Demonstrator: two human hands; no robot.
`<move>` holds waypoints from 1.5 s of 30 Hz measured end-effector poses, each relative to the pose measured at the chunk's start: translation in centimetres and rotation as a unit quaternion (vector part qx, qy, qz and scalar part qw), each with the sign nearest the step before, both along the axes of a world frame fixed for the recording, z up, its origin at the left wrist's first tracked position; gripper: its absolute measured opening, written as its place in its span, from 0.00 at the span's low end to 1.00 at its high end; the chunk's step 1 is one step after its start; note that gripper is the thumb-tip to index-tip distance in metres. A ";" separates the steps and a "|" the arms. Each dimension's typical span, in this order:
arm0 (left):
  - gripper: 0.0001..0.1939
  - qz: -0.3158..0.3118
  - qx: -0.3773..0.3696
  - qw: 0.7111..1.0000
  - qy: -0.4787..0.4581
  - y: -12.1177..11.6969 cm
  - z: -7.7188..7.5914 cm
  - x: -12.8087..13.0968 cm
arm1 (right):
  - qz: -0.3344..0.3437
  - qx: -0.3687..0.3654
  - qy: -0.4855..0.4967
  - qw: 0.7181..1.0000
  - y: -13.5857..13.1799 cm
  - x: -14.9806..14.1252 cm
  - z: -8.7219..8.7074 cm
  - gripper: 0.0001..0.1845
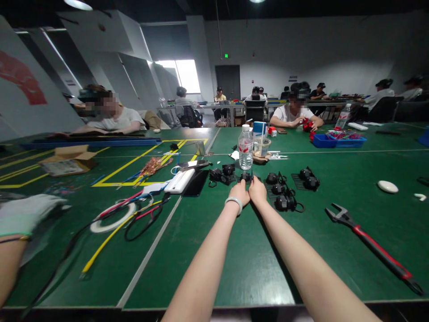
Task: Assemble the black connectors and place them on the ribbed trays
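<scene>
Both my arms reach forward across the green table. My left hand (239,191), with a pale bracelet at the wrist, is closed on a small black part (246,177). My right hand (258,189) touches it from the other side with bent fingers, gripping a thin upright black piece (252,175) of it. The fingers hide most of the part, so its exact kind does not show. More black parts (222,173) lie left of my hands. To the right, several similar black parts (284,202) sit in a group, and others (307,179) lie farther right.
A water bottle (246,150) stands just beyond my hands, beside a plastic cup (262,146). An adjustable wrench (372,246) lies at right. Cables (115,243), a tape roll (112,215) and a white device (180,180) lie left. A co-worker's gloved hand (28,214) is at far left.
</scene>
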State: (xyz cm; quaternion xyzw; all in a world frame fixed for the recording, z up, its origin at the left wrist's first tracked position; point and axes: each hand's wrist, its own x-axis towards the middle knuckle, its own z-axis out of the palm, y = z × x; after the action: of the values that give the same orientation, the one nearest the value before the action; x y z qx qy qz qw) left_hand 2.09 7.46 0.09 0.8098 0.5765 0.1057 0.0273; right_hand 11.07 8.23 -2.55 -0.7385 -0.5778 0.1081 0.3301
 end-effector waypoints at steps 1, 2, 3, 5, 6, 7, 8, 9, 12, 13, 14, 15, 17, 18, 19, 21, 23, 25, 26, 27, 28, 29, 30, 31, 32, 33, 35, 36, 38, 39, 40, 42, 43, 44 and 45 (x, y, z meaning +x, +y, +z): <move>0.16 -0.001 -0.002 1.000 0.002 0.0 0.1 -0.1 | 0.000 -0.001 -0.005 1.000 -0.1 0.0 0.1 0.17; 0.16 -0.003 -0.004 1.000 0.004 -0.1 0.2 -0.2 | 0.000 -0.001 -0.009 1.000 -0.3 0.0 0.1 0.17; 0.16 -0.005 -0.005 1.000 0.005 -0.2 0.3 -0.4 | 0.002 -0.001 -0.014 1.000 -0.5 0.0 0.2 0.17; 0.17 -0.012 -0.006 1.000 0.006 -0.4 0.4 -0.8 | 0.007 0.002 -0.023 1.000 -0.9 0.1 0.3 0.16; 0.17 -0.016 -0.006 1.000 0.006 -0.5 0.4 -1.0 | 0.011 0.004 -0.028 1.000 -1.3 0.1 0.3 0.16; 0.17 -0.021 -0.007 1.000 0.007 -0.7 0.5 -1.3 | 0.017 0.007 -0.032 0.999 -1.6 0.1 0.4 0.15; 0.16 -0.027 -0.008 1.000 0.008 -0.9 0.6 -1.5 | 0.023 0.009 -0.036 0.999 -2.0 0.2 0.4 0.15; 0.16 -0.034 -0.008 0.999 0.009 -1.2 0.7 -1.8 | 0.031 0.012 -0.040 0.999 -2.5 0.2 0.5 0.15; 0.16 -0.053 -0.008 0.998 0.016 -2.1 1.3 -2.7 | 0.058 0.022 -0.050 0.997 -3.9 0.4 0.6 0.15; 0.15 -0.060 -0.008 0.998 0.020 -2.5 1.5 -3.0 | 0.068 0.026 -0.054 0.996 -4.4 0.5 0.5 0.16; 0.15 -0.065 -0.007 0.998 0.023 -2.8 1.8 -3.3 | 0.081 0.032 -0.059 0.994 -4.8 0.6 0.5 0.16; 0.15 -0.070 -0.006 0.997 0.028 -3.2 2.0 -3.5 | 0.097 0.039 -0.065 0.992 -5.2 0.7 0.5 0.17; 0.14 -0.076 -0.005 0.996 0.038 -4.0 2.5 -4.1 | 0.133 0.053 -0.080 0.986 -6.0 0.9 0.3 0.19; 0.14 -0.077 -0.003 0.996 0.044 -4.4 2.7 -4.3 | 0.150 0.058 -0.086 0.983 -6.3 1.0 0.2 0.20; 0.14 -0.077 0.000 0.996 0.050 -4.8 2.8 -4.6 | 0.164 0.062 -0.091 0.980 -6.7 1.0 0.1 0.21; 0.14 -0.077 0.010 0.995 0.064 -5.6 3.0 -4.9 | 0.188 0.070 -0.099 0.975 -7.4 1.1 -0.1 0.22; 0.13 -0.086 0.032 0.990 0.105 -6.3 3.2 -5.2 | 0.211 0.079 -0.104 0.969 -8.2 1.3 -0.2 0.23; 0.13 -0.094 0.037 0.986 0.131 -6.9 3.6 -5.4 | 0.235 0.086 -0.106 0.962 -9.1 1.4 -0.3 0.23; 0.13 -0.099 0.037 0.985 0.140 -7.1 3.9 -5.5 | 0.247 0.089 -0.106 0.959 -9.5 1.5 -0.3 0.23; 0.13 -0.108 0.037 0.982 0.150 -7.3 4.3 -5.5 | 0.259 0.092 -0.106 0.956 -9.9 1.6 -0.2 0.23; 0.13 -0.117 0.035 0.980 0.160 -7.5 4.7 -5.6 | 0.270 0.094 -0.105 0.952 -10.3 1.6 -0.2 0.23; 0.13 -0.128 0.028 0.977 0.171 -7.6 5.1 -5.6 | 0.280 0.096 -0.105 0.950 -10.7 1.7 -0.1 0.24; 0.13 -0.132 0.021 0.974 0.180 -7.7 5.6 -5.7 | 0.288 0.096 -0.105 0.947 -11.0 1.6 0.0 0.24; 0.13 -0.135 0.007 0.972 0.190 -7.9 6.0 -5.7 | 0.294 0.096 -0.105 0.945 -11.4 1.6 0.0 0.24; 0.14 -0.142 -0.011 0.970 0.198 -7.9 6.5 -5.7 | 0.299 0.096 -0.106 0.943 -11.6 1.5 0.1 0.24; 0.15 -0.150 -0.036 0.966 0.207 -8.0 6.9 -5.7 | 0.305 0.095 -0.107 0.941 -11.9 1.4 0.2 0.25; 0.17 -0.162 -0.083 0.959 0.216 -8.1 7.5 -5.7 | 0.314 0.095 -0.113 0.938 -12.2 1.2 0.3 0.25; 0.15 -0.170 -0.104 0.956 0.217 -8.1 7.8 -5.6 | 0.316 0.094 -0.117 0.937 -12.3 1.1 0.4 0.25; 0.14 -0.174 -0.121 0.952 0.222 -8.1 8.0 -5.4 | 0.317 0.094 -0.129 0.935 -12.3 0.9 0.5 0.25; 0.13 -0.173 -0.122 0.951 0.223 -8.1 8.1 -5.2 | 0.318 0.094 -0.138 0.933 -12.3 0.9 0.7 0.25; 0.13 -0.172 -0.117 0.952 0.223 -8.2 8.0 -5.1 | 0.321 0.094 -0.148 0.931 -12.2 0.8 0.8 0.25; 0.12 -0.165 -0.094 0.958 0.216 -8.2 7.9 -5.0 | 0.329 0.095 -0.173 0.924 -12.1 0.8 1.2 0.24; 0.11 -0.162 -0.079 0.961 0.211 -8.3 7.8 -5.0 | 0.334 0.095 -0.186 0.919 -12.1 0.8 1.4 0.24; 0.11 -0.161 -0.064 0.963 0.207 -8.4 7.6 -5.1 | 0.339 0.096 -0.197 0.915 -12.1 0.8 1.6 0.23; 0.11 -0.162 -0.052 0.964 0.203 -8.5 7.5 -5.2 | 0.345 0.098 -0.206 0.910 -12.1 0.8 1.7 0.22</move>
State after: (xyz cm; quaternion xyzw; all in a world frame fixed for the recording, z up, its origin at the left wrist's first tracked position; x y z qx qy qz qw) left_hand -3.06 -1.02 7.60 0.8943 0.4357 -0.0970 -0.0317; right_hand 11.89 -3.87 -0.85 -0.4626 -0.8597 0.0031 0.2165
